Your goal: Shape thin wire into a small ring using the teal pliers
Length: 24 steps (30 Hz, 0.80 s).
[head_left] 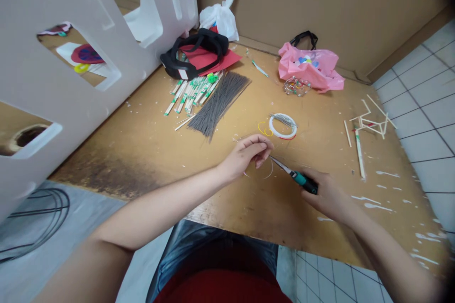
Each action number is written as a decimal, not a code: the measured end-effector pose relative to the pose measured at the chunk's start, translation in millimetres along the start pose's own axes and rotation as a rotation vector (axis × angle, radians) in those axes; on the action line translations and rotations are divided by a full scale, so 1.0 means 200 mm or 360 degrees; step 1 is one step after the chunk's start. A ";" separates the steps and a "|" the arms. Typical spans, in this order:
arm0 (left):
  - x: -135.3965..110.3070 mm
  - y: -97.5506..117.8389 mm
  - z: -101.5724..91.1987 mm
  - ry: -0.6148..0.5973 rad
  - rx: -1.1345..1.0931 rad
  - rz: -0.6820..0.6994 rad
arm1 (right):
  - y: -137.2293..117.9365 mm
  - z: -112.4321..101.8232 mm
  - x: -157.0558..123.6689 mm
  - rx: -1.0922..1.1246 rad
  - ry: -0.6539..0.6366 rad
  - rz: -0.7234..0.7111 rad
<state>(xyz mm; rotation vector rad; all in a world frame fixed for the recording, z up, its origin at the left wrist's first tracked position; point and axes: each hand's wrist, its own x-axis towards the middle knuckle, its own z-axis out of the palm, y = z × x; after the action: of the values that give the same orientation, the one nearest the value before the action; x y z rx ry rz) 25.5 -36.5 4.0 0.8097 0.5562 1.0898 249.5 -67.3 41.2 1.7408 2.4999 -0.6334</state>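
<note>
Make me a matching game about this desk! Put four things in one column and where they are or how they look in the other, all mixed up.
Things:
1. Needle-nose pliers with a teal handle
2. Pink plastic bag
3. Grey wires
4. White plastic bag

Places and looks:
A. Lying in a bundle on the wooden table
B. Held in the right hand
C. Standing at the back, top pointing up
D. Lying down, black handles sticking up

Pairs: 1-B, 2-D, 3-A, 4-C

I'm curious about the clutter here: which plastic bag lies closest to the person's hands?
The pink plastic bag with black handles. The white plastic bag sits farther from the hands, back in the corner.
</note>
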 end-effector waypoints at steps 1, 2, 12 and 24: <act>0.00 0.00 0.00 0.0005 0.0001 -0.0001 | 0.00 0.00 0.00 -0.0012 0.0017 -0.0011; 0.00 0.00 0.00 0.0012 0.0001 -0.0002 | 0.00 0.00 0.00 -0.0024 0.0034 -0.0021; 0.01 -0.02 -0.01 -0.0016 -0.0001 0.0062 | 0.05 0.04 0.01 -0.0084 0.0074 0.0006; 0.03 -0.02 -0.03 0.0013 0.0012 0.0031 | 0.08 0.07 0.05 0.0006 0.0133 -0.0058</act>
<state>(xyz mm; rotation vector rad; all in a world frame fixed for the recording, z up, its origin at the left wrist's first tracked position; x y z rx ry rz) 25.2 -30.8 -3.9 0.8187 0.5605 1.1099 256.7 -59.4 20.5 1.7628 2.5923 -0.5795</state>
